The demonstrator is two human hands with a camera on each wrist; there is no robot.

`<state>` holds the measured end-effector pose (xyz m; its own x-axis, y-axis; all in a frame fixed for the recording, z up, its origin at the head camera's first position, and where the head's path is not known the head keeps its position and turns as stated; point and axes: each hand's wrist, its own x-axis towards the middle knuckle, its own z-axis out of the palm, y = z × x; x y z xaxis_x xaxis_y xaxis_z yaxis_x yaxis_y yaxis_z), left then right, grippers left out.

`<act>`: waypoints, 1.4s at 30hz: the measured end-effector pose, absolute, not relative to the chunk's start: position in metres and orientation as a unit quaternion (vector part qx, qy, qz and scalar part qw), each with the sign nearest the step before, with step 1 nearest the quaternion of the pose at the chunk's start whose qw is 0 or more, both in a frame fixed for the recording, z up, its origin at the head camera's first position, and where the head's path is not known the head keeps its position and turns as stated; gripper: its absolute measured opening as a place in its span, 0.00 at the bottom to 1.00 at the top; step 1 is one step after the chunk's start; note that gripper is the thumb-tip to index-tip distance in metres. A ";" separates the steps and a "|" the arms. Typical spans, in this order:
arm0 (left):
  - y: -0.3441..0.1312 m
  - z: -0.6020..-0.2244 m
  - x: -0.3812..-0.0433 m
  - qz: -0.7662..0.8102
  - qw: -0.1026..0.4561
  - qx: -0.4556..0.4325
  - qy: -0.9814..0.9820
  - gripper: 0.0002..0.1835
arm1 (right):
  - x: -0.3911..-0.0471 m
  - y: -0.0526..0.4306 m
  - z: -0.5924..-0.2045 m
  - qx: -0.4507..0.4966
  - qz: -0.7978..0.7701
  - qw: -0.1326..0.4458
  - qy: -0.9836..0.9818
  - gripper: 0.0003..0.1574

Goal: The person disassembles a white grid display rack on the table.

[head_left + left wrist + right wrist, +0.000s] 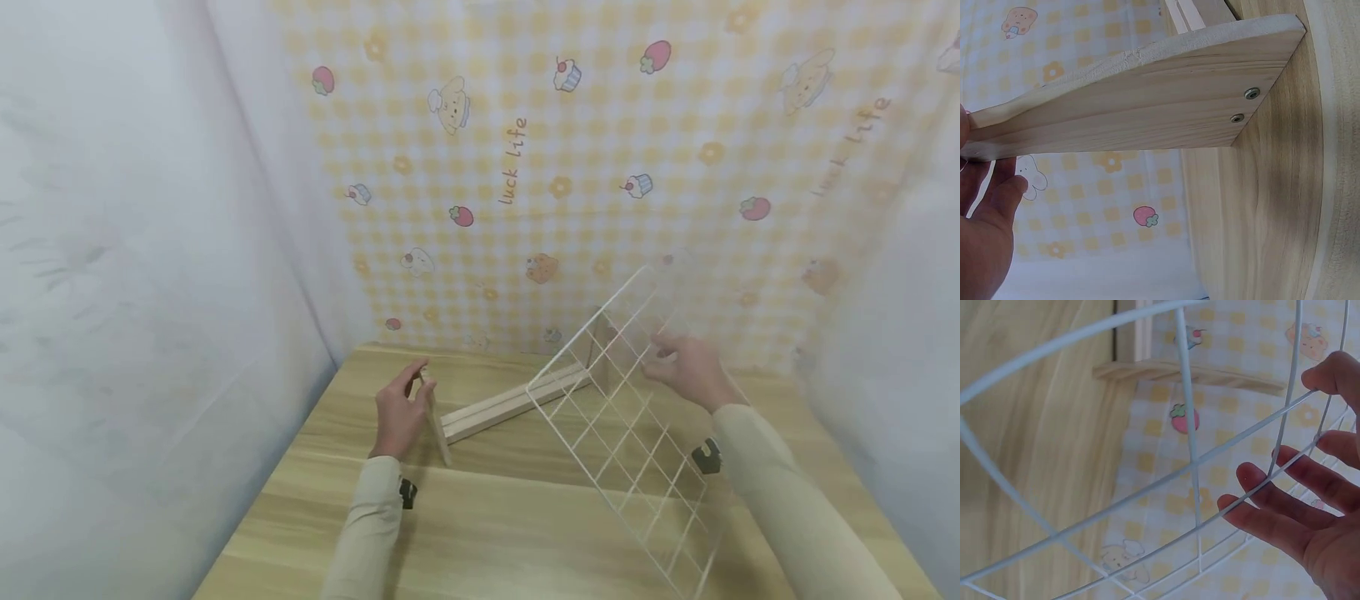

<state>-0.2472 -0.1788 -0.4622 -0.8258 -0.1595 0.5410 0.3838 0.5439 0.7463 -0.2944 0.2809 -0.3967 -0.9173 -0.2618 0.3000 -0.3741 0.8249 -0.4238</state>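
Observation:
My left hand (401, 410) pinches the top of a light wooden end board (437, 425), which stands upright. Two metal screws (1252, 93) show low on the outer face of that board in the left wrist view. Pale wooden rails (517, 402) run from it along the tabletop to a second end board (1210, 377). With thumb and fingers, my right hand (693, 369) holds a white wire grid panel (1194, 464), tilted in front of the wooden frame's right end. Several fingers lie against its wires in the right wrist view.
The frame and grid are over a wood-grain table (322, 492). A yellow checked cloth (480, 167) with cartoon prints hangs behind it. White curtains (135, 292) close off both sides. A black wrist mount (407, 493) sits by the left cuff.

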 end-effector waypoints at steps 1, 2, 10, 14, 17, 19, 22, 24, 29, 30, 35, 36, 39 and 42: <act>-0.179 -0.461 -0.248 -0.473 0.289 -0.066 -0.830 0.21 | -0.294 0.283 -0.397 0.168 0.241 0.105 -0.950 0.38; -0.179 -0.461 -0.248 -0.473 0.290 -0.066 -0.829 0.21 | -0.293 0.284 -0.398 0.166 0.238 0.092 -0.952 0.39; -0.179 -0.459 -0.248 -0.470 0.290 -0.067 -0.831 0.21 | -0.290 0.299 -0.408 0.172 0.217 0.058 -0.959 0.37; -0.179 -0.460 -0.247 -0.471 0.289 -0.071 -0.830 0.21 | -0.288 0.304 -0.413 0.179 0.203 0.020 -0.962 0.39; -0.179 -0.461 -0.247 -0.467 0.295 -0.070 -0.831 0.21 | -0.287 0.308 -0.416 0.186 0.198 -0.004 -0.962 0.40; -0.179 -0.461 -0.247 -0.465 0.297 -0.069 -0.831 0.21 | -0.286 0.311 -0.419 0.179 0.201 -0.027 -0.963 0.41; -0.179 -0.460 -0.247 -0.465 0.292 -0.069 -0.833 0.21 | -0.283 0.315 -0.423 0.170 0.204 -0.058 -0.962 0.42; -0.179 -0.460 -0.246 -0.468 0.287 -0.068 -0.833 0.21 | -0.282 0.317 -0.427 0.176 0.195 -0.064 -0.963 0.42; -0.178 -0.461 -0.246 -0.473 0.289 -0.068 -0.830 0.21 | -0.279 0.323 -0.442 0.200 0.171 -0.051 -0.963 0.40; -0.178 -0.461 -0.245 -0.473 0.286 -0.066 -0.831 0.21 | -0.279 0.324 -0.444 0.202 0.169 -0.050 -0.963 0.40; -0.178 -0.463 -0.244 -0.467 0.292 -0.061 -0.832 0.21 | -0.279 0.325 -0.452 0.206 0.170 -0.048 -0.963 0.39; -0.178 -0.463 -0.244 -0.463 0.297 -0.062 -0.833 0.21 | -0.278 0.325 -0.454 0.206 0.170 -0.047 -0.963 0.39; -0.178 -0.467 -0.245 -0.448 0.326 -0.072 -0.829 0.21 | -0.277 0.325 -0.459 0.201 0.169 -0.052 -0.964 0.39; -0.178 -0.468 -0.245 -0.439 0.346 -0.085 -0.825 0.21 | -0.273 0.322 -0.462 0.200 0.164 -0.058 -0.964 0.39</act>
